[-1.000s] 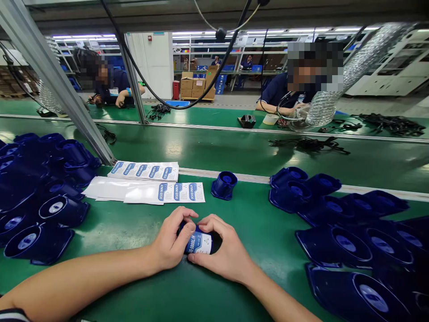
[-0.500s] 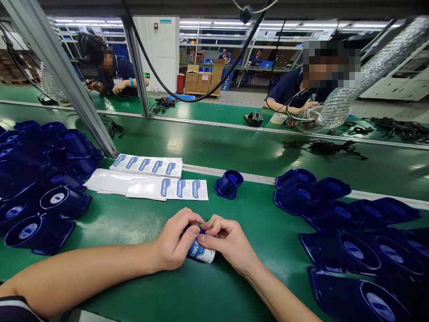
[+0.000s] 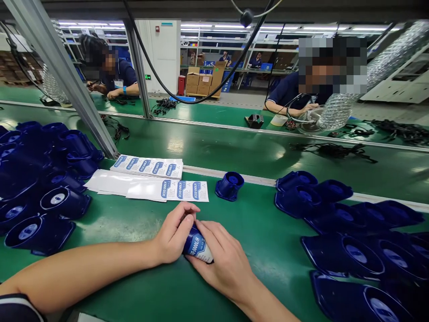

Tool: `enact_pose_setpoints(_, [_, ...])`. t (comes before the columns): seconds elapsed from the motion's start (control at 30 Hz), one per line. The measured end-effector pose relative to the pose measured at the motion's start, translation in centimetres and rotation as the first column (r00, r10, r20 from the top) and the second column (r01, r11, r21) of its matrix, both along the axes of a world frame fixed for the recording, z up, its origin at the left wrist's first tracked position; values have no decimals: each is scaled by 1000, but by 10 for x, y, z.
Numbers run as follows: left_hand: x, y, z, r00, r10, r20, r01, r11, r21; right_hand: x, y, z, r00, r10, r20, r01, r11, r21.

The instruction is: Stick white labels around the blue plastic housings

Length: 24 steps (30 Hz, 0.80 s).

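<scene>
Between my two hands is a dark blue plastic housing (image 3: 191, 235) that bears a blue and white label (image 3: 200, 248). My left hand (image 3: 176, 232) grips it from the left, thumb and fingers around its upper end. My right hand (image 3: 223, 250) wraps its right side, with the fingers lying along the label and the thumb underneath. Much of the housing is hidden by my palms. Just beyond my hands, a single blue housing (image 3: 229, 185) stands on the green bench. Sheets of printed labels (image 3: 170, 189) lie to its left, some of their backing bare.
Many blue housings (image 3: 63, 201) are piled at the left, and more (image 3: 346, 255) lie in rows at the right. A metal post (image 3: 77, 94) slants up at the left. Across the moving line's green surface, two co-workers (image 3: 122, 78) (image 3: 298, 89) handle parts near black cables and a foil duct.
My right hand has gone from pinching at the label with its fingertips to lying flat around it. My left hand keeps its hold on the housing.
</scene>
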<state>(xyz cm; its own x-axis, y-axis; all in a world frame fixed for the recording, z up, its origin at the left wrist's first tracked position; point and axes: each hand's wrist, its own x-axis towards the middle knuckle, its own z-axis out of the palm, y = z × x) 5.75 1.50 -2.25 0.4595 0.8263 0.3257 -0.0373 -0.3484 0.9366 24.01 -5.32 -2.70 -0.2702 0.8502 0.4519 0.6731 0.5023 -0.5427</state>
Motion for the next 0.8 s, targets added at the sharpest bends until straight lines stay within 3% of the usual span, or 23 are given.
enact_pose_setpoints(0.1, [-1,-2,1,1000,13,-26,-11,997,75,-7,-2,-6,997,-55,51,49,993,104])
enact_pose_setpoints(0.23, [-4,-2,1,999,-3,-53,10,991,136,-11,0,-2,995,-69,-68,69,998,-9])
enact_pose_setpoints(0.5, [-5,-1,2,996,-3,-87,16,987,157,-11,6,10,961,-38,-276,-11,985,-174])
enact_pose_setpoints(0.63, [-6,-2,3,996,-12,-87,26,985,170,-12,6,9,955,-50,-293,-3,984,-179])
enact_pose_setpoints(0.8, [-6,-3,5,996,0,-90,8,996,89,-11,3,7,965,-37,-259,-5,987,-162])
